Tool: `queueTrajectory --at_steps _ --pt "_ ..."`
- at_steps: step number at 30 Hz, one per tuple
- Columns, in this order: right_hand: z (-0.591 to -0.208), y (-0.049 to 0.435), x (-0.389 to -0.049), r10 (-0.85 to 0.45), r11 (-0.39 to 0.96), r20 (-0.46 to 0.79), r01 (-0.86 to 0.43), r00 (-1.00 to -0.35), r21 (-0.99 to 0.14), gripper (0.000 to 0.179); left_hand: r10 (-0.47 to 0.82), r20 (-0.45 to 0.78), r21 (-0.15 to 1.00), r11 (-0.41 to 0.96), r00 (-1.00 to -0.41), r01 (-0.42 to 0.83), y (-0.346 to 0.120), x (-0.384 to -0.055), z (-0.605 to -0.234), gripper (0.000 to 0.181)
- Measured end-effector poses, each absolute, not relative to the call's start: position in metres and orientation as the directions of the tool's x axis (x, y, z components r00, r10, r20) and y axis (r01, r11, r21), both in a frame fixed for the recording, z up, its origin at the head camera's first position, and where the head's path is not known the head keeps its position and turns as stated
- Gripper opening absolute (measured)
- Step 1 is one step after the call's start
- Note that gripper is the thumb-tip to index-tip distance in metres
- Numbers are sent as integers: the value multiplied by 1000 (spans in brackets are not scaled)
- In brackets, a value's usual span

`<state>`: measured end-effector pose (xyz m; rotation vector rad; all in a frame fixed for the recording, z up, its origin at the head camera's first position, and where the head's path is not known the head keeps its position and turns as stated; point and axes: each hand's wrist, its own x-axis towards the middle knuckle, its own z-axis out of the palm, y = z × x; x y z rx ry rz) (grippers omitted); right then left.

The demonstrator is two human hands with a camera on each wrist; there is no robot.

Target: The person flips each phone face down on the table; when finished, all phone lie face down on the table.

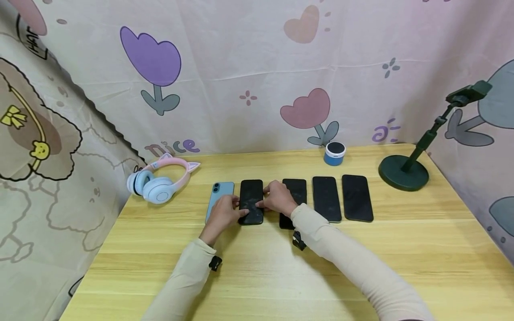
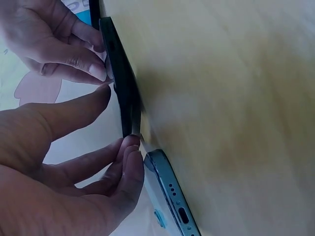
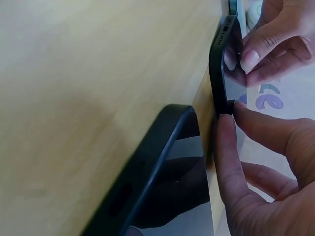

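A black phone (image 1: pixel 251 191) lies screen up between my two hands, second from the left in a row of phones. My left hand (image 1: pixel 223 214) pinches its left edge, thumb over the screen and fingers along the side. From the opposite side my right hand (image 1: pixel 279 199) pinches the right edge; its thumb and finger grip the rim in the right wrist view. Whether the phone (image 2: pixel 120 73) is slightly lifted I cannot tell. A light blue phone (image 1: pixel 221 191), camera side up, lies just left, partly behind my left hand. Beneath my right wrist is another black phone (image 1: pixel 298 189).
Two more black phones (image 1: pixel 327 198) (image 1: pixel 357 198) continue the row to the right. Cat-ear headphones (image 1: pixel 162 189) rest at the back left. Near the wall stand a small blue speaker (image 1: pixel 334 157) and a dark green stand (image 1: pixel 403 174) on the wooden table (image 1: pixel 257 276).
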<state>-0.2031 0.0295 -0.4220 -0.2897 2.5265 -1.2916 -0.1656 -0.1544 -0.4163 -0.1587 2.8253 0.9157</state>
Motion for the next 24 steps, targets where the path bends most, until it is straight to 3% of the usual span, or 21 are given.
queueTrajectory --at_steps 12,24 --pt "-419 26 -202 -276 526 -188 15 -943 -851 55 -27 -137 654 748 -990 -110 -161 -160 -411 55" --pt "-424 23 -200 -294 436 -185 41 -938 -899 54 -35 -81 784 614 -996 -85 -168 -158 -408 38"
